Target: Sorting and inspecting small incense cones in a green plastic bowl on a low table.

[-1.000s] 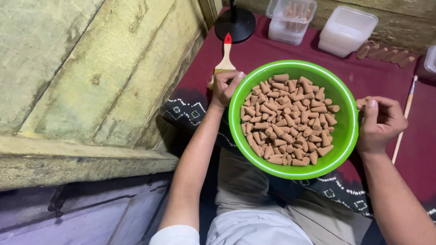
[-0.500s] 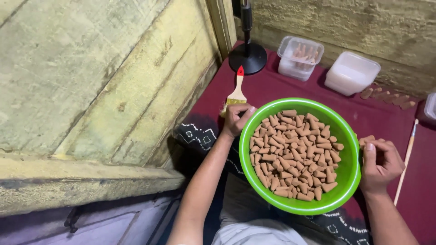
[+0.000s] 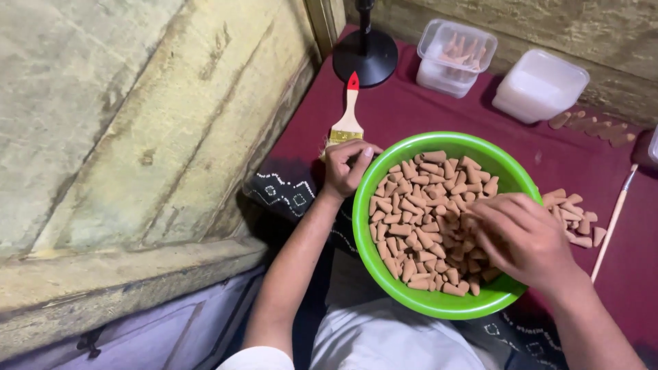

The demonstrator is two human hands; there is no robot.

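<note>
Under right hand (image 3: 524, 236), cones (image 3: 418, 212) partly hidden.

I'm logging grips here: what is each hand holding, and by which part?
The left hand grips the round green plastic bowl by its left rim. The right hand lies among the brown cones inside; whether it holds any cannot be told.

A paintbrush (image 3: 347, 120), black lamp base (image 3: 370, 56) and two plastic tubs (image 3: 456, 56) (image 3: 539, 85) — all on maroon cloth (image 3: 411, 113).
</note>
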